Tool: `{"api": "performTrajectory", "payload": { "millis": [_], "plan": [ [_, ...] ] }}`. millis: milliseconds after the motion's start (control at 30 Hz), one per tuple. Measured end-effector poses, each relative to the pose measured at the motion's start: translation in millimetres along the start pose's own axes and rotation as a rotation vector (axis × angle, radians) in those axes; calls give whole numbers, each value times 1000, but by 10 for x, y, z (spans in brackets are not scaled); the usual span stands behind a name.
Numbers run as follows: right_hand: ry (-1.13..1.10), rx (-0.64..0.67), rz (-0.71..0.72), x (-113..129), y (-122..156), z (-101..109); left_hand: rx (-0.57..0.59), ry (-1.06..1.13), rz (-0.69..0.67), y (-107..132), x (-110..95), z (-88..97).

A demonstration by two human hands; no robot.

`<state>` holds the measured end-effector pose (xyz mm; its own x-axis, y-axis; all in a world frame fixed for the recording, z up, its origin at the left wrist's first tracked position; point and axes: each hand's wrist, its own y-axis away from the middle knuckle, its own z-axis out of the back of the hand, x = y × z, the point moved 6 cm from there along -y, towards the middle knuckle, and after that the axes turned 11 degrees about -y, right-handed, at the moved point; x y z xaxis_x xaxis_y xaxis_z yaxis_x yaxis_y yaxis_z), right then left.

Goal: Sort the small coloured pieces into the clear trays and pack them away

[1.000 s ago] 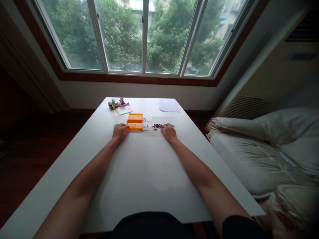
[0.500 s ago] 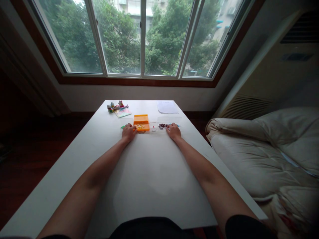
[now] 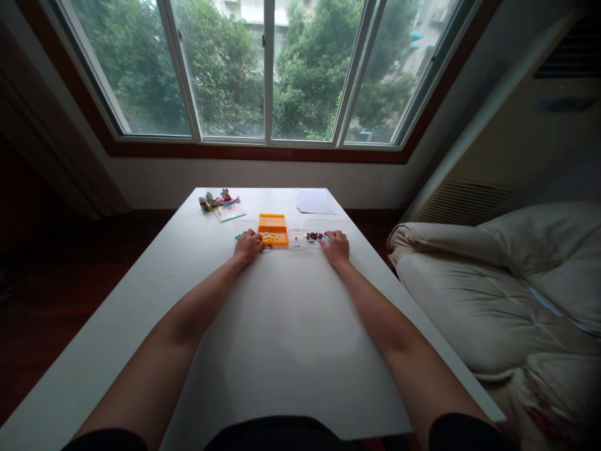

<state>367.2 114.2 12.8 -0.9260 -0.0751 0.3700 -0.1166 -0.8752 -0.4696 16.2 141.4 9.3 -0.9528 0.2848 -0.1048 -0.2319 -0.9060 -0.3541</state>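
Note:
My left hand has its fingers curled over a small clear plastic box at the left end of a row; something green shows beside the fingers. Its fingertips meet the left side of an open orange box, which holds small yellow pieces. To the right, a clear plastic box contains a small red piece. Dark red bead-like pieces lie beside my right hand. That hand is curled around the row's right end, hiding the box part beneath it.
The row stands on a white table. Small colourful figurines and a pastel card lie at the far left. White paper sheets are at the far right. A thin dark ring lies before the orange box. A cream sofa stands right.
Both hands and the row of boxes have shifted a little to the right. The orange box moved along with them; the figurines and paper stay put.

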Motion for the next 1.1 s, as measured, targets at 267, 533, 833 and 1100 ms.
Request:
{"api": "performTrajectory", "payload": {
  "millis": [267, 533, 833, 1100],
  "plan": [
    [23, 128, 190, 584, 99, -141, -26, -2, 2, -35, -7, -39],
    [13, 173, 122, 626, -34, -263, -17, -12, -17, -62, -3, -25],
    [-12, 164, 111, 674, -85, -273, 14, -4, 27, -83, -33, 35],
    [-134, 283, 338, 1206, 331, -263, -65, -26, -108, 391, -20, 292]
  ]
}}
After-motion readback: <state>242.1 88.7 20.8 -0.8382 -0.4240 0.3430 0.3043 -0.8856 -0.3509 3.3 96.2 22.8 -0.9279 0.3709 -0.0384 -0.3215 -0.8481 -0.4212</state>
